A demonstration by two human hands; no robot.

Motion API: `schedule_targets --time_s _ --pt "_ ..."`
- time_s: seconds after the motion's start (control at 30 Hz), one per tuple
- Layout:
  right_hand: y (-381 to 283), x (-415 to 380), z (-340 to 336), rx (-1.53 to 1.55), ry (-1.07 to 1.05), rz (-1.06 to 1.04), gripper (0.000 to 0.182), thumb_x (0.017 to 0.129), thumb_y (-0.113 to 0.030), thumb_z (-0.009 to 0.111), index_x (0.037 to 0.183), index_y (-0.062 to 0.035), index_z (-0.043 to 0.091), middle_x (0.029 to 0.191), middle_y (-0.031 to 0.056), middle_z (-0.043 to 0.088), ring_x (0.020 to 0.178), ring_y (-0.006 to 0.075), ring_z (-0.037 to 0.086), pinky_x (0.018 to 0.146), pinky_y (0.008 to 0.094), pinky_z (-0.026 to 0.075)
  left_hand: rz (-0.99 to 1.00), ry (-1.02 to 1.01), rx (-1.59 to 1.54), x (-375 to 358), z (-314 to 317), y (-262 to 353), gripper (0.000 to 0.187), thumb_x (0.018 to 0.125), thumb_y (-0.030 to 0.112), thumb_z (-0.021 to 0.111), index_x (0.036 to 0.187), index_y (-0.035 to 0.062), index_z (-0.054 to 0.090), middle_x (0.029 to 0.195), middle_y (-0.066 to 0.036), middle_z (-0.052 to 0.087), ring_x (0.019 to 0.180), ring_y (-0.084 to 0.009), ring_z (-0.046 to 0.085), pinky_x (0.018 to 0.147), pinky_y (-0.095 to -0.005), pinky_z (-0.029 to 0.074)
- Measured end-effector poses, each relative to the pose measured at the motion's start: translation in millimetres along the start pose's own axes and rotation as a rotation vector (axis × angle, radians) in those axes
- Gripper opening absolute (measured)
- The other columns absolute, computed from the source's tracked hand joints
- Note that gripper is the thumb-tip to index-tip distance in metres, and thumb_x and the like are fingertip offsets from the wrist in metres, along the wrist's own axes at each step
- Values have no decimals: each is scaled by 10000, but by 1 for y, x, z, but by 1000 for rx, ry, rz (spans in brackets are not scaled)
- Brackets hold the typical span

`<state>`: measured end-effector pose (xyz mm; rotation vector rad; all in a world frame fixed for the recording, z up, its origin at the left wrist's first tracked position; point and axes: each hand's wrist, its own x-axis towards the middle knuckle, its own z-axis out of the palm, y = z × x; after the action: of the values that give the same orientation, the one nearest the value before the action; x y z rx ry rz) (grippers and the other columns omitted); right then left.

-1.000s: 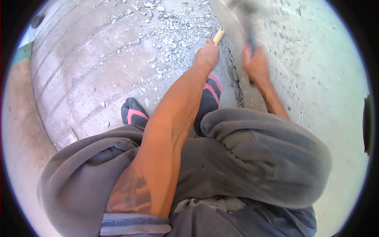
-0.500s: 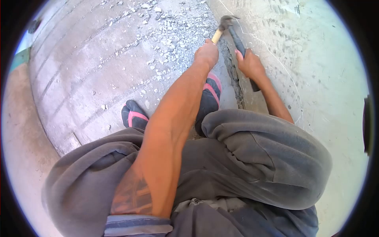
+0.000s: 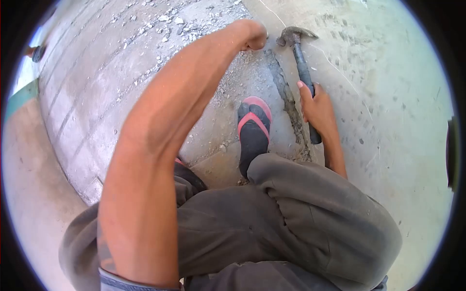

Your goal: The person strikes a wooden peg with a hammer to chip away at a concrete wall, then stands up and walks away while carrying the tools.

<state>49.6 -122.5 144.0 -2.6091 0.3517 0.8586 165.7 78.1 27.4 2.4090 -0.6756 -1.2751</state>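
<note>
My right hand [image 3: 319,110] is wrapped around the dark handle of a claw hammer [image 3: 302,63], its metal head pointing away from me over the concrete. Farther out, my left hand [image 3: 253,35] is closed with the wrist bent, beside the near end of the rubble. Whatever it grips is hidden behind the hand. A rough, chipped groove [image 3: 287,99] runs along the seam between the floor and the smooth concrete surface, between my right hand and my foot. The hammer head is apart from my left hand.
Broken concrete chips [image 3: 170,24] lie scattered over the grooved floor [image 3: 82,97]. My foot in a pink-strapped flip-flop [image 3: 254,121] stands close to the groove. A smooth concrete surface [image 3: 388,121] spreads on the right; a curved ledge [image 3: 34,160] borders the left.
The hammer head has come away from the light-coloured shaft in my left hand, which no longer shows. My left wrist has bent, and my right hand sits lower in view.
</note>
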Motion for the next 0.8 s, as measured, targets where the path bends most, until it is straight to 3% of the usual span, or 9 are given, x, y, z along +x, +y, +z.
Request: schedule_targets --time_s 0.1,0.17,0.2,0.27,0.5,0.63,0.7,0.73,0.8 --pt "4 3 -9 -37 -16 16 529 930 -463 539 974 62 584 666 204 619 570 299 643 584 415 493 -97 -91 -273 10 -2 -20 314 751 19 493 1002 -6 680 619 -111 572 473 -192 553 396 -324 433" --pt "14 7 -9 -71 12 -46 545 927 -472 539 990 67 589 728 245 629 666 358 650 650 443 494 134 -603 -626 107 39 -89 252 896 372 592 944 129 634 509 0 454 348 -139 377 346 -290 322" --pt "19 10 -7 -81 36 -77 553 925 -476 539 997 70 592 760 266 635 715 388 654 683 457 494 78 -469 -672 86 30 -85 291 870 264 576 1138 178 500 534 8 442 367 -116 381 342 -268 323" --pt "17 4 -7 -88 6 -34 559 924 -478 538 1008 72 594 809 293 631 795 429 639 733 475 482 -18 -212 -784 11 15 -49 808 817 48 543 1526 277 230 583 23 417 405 -71 390 332 -225 325" --pt "13 0 -3 11 -102 113 554 920 -471 540 1033 68 603 876 321 634 892 464 628 779 475 479 -127 371 -1242 -7 106 19 767 854 81 511 1537 235 199 715 -43 526 421 -96 418 351 -240 374" --pt "41 12 8 -41 55 -143 452 937 -440 564 861 5 545 600 35 515 443 124 510 430 296 414 -108 199 -1306 -7 84 8 754 838 39 502 1526 197 236 712 -21 510 420 -77 404 338 -250 338" --pt "30 16 3 -38 87 -158 448 937 -437 566 865 5 548 601 33 512 445 114 511 431 290 415 155 -185 -1169 -43 38 -16 763 816 26 515 1518 210 279 682 17 494 403 -35 365 331 -215 315" --pt "28 15 0 -30 72 -108 469 931 -447 558 924 23 564 686 129 553 591 242 546 546 358 435 269 -365 -1297 -68 21 -12 705 828 75 555 1489 218 357 650 46 474 397 -16 346 328 -193 301" --pt "16 13 -5 -20 26 -48 541 920 -466 544 1041 58 598 856 322 634 885 497 617 777 495 475 58 -15 -929 -78 15 -15 606 848 145 614 1430 208 456 632 59 456 419 -24 357 343 -197 306"
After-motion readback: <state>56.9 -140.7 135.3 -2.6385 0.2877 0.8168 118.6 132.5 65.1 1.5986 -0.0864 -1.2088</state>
